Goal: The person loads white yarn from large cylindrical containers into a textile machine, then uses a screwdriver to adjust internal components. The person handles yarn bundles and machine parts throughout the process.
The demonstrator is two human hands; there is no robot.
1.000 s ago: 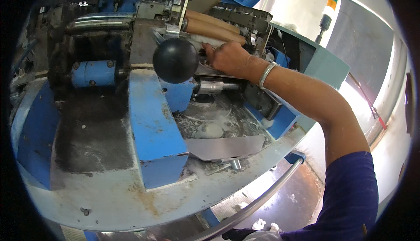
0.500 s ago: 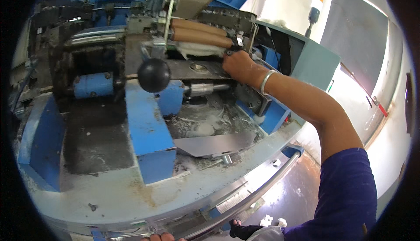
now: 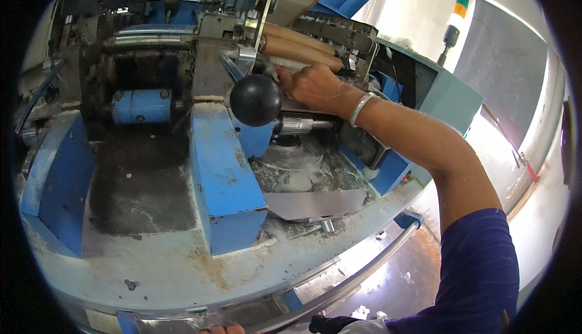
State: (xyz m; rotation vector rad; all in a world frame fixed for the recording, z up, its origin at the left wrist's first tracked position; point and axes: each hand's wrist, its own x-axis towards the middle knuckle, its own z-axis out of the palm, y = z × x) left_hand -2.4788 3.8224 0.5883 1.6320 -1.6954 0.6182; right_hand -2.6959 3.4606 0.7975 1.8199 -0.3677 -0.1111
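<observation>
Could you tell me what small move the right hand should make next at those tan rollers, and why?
Probably ease the right hand a little further in under the tan rollers. Its fingertips sit at the white fibre by the rollers, just behind the black ball knob, and what they grip is hidden. The left hand barely shows at the lower edge.

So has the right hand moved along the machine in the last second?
Yes. The right hand slid leftward, closer to the black ball knob, below the tan rollers.

A stack light (image 3: pixel 459 7) stands beyond a curved metal rail (image 3: pixel 364 273).
</observation>
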